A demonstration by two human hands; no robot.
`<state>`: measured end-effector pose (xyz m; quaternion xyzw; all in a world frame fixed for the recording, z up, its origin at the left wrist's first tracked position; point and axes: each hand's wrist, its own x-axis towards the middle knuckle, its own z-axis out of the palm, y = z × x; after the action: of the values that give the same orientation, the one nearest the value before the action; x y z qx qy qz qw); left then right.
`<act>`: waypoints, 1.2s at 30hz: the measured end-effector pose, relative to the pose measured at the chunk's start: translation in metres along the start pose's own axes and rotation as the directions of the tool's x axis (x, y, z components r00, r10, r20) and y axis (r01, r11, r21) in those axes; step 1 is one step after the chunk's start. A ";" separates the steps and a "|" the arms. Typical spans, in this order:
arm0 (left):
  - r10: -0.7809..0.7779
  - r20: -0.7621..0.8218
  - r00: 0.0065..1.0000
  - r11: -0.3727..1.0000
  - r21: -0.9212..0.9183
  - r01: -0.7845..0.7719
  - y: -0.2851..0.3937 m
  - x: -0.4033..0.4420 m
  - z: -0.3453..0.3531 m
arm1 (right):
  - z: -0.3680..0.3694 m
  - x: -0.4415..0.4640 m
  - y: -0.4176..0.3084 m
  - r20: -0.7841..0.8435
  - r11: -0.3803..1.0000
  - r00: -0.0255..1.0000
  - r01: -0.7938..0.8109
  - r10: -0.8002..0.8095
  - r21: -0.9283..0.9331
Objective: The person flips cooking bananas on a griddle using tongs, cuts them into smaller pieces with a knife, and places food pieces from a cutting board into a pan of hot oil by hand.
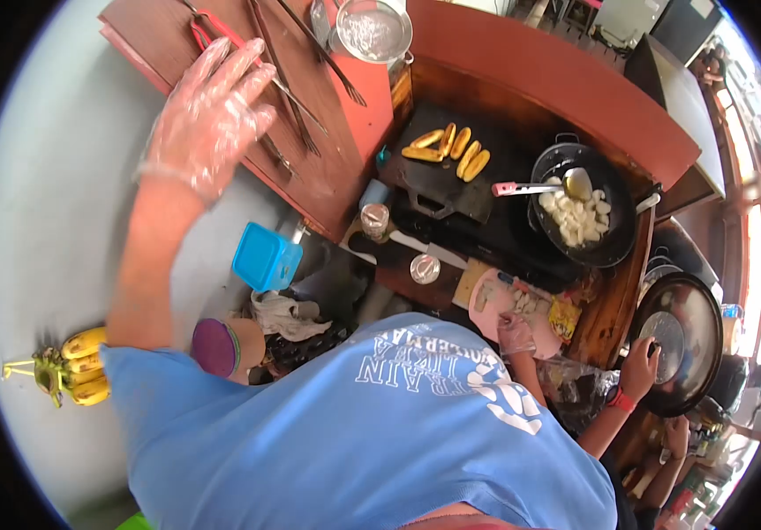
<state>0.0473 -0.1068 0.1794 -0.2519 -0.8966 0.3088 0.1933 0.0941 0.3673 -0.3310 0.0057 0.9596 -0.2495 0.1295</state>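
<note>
My left hand (208,119), in a clear plastic glove, reaches over a reddish-brown wooden shelf (345,168). Its fingers are stretched out across a red-handled metal utensil (229,29), with thin dark metal tools (297,115) beside it. Down at the right, my gloved right hand (516,334) is at a pink cutting board (489,309) with pale cut pieces (526,302) on it; how its fingers are set is too small and partly hidden to tell. A yellow packet (564,318) lies by the board.
Browned banana halves (445,141) lie on a black griddle (416,181). A black wok (610,243) holds white pieces and a pink-handled ladle (531,188). Another person's hand (636,369) grips a large lid (707,327). A blue-lidded tub (257,256) and bananas (87,364) are at left.
</note>
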 end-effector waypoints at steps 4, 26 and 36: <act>0.130 0.055 0.990 0.991 -0.036 -0.129 0.012 0.018 0.001 | -0.005 0.015 -0.014 0.077 0.999 0.997 -0.008 0.005 0.036; 0.344 0.426 0.837 0.732 -0.680 0.045 0.369 0.001 0.415 | -0.003 -0.087 0.045 0.015 0.988 0.999 0.029 -0.032 0.150; -0.061 0.473 0.879 0.477 -0.759 0.442 0.250 -0.006 0.281 | -0.012 -0.098 0.047 -0.002 0.991 0.999 0.042 -0.042 0.127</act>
<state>-0.0059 -0.0678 -0.1914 -0.1104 -0.9769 -0.1595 -0.0895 0.1890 0.4200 -0.3186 -0.0064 0.9417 -0.3128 0.1239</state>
